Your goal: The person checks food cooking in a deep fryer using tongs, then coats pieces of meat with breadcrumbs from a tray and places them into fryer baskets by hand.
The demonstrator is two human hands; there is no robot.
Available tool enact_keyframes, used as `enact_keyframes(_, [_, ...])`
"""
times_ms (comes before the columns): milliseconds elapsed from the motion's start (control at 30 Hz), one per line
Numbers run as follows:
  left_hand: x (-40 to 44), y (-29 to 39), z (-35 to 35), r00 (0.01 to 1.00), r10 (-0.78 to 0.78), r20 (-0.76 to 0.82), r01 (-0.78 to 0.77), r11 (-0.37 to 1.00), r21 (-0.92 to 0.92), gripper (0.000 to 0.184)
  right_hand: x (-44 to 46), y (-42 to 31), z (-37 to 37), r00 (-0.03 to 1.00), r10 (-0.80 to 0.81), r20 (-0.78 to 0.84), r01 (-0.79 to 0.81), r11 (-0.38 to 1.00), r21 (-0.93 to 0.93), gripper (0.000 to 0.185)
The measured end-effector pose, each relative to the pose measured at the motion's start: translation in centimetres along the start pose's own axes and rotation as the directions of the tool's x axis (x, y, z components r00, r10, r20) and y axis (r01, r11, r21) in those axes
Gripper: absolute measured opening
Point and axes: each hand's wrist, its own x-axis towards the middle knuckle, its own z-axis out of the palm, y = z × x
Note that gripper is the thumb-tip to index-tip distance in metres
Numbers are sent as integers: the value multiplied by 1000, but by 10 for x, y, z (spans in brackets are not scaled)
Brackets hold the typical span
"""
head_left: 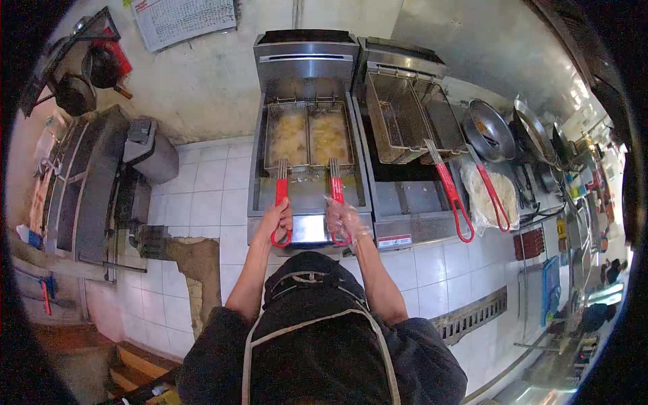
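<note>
Two wire-mesh baskets (286, 135) sit side by side in the steel fryer (256, 182), each filled with pale, foaming pieces. The left hand (277, 218) is closed round one smooth red looped handle (281, 194); the right hand (343, 217), in clear, crinkled plastic, grips the other. Two empty mesh baskets (398, 125) hang over the neighbouring fryer (405, 199).

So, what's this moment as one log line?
left hand: grips left red handle | right hand: grips right red handle | both baskets: in fryer, contents frothing
</note>
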Motion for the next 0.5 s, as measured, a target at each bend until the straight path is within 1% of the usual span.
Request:
enact_keyframes(100, [-9,-2,7,1000,16,2,-16,1000,4,18,-12,2,5,1000,28,-2,-28,999,-36,18])
enact_keyframes(200, [-17,-7,13,1000,13,-16,-14,1000,-9,19,-15,11,1,997,32,-65,-33,999,-19,17])
enact_keyframes(300, [-12,-10,10,999,6,-32,-7,1000,-8,20,-14,16,-5,999,30,-30,-32,997,-68,16])
enact_keyframes(367, [-3,-9,2,999,22,-31,-22,1000,0,20,-10,13,-3,1000,19,-12,-20,999,-30,20])
enact_keyframes(400, [1,-6,-3,1000,10,-18,-10,1000,-11,21,-9,12,-2,1000,18,-11,-19,999,-31,20])
enact_keyframes(433, [4,-3,-5,1000,-1,-3,1,1000,-21,22,-7,11,-3,1000,-3,-15,2,999,-40,24])
enact_keyframes(467, [8,-2,-6,1000,3,-3,-3,1000,-25,22,-6,10,-5,1000,-19,-19,18,998,-52,28])
enact_keyframes(500, [11,-3,-7,1000,-2,-28,2,1000,-1,22,-2,10,-9,1000,-13,-18,12,998,-57,28])
